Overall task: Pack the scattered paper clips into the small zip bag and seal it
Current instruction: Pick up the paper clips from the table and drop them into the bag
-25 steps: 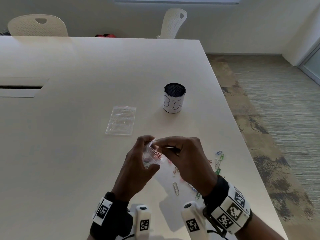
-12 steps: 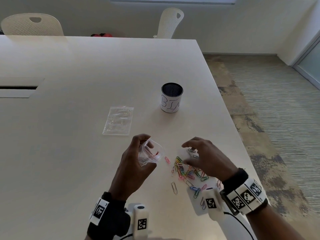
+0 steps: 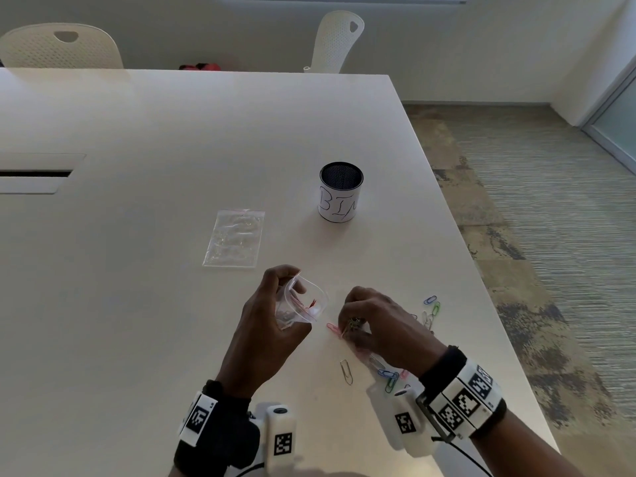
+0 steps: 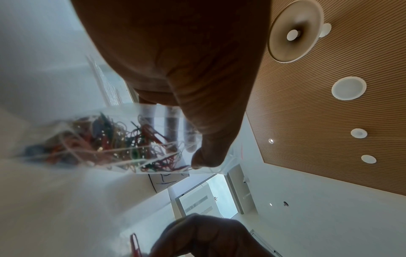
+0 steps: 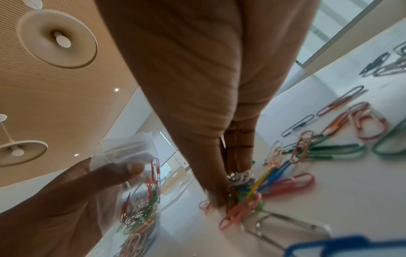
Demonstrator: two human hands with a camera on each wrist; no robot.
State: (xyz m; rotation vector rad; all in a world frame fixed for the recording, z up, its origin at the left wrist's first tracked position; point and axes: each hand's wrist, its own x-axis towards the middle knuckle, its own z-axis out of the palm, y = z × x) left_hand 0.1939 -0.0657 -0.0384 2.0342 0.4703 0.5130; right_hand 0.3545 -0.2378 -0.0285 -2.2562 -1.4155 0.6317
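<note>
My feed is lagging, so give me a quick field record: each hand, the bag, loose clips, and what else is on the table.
left hand: holds the zip bag up, mouth open toward the right hand
right hand: fingertips pinch a bunch of clips on the table
bag contents: many coloured clips, not sealed
loose clips: still scattered by and under the right hand
spare bag: flat on table, beyond the left hand
cup: upright, marked "BIN"

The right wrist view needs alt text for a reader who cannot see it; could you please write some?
The right hand pinches a cluster of coloured paper clips on the white table, with more clips scattered beyond. At left, the left hand holds an open clear zip bag partly filled with clips.
</note>
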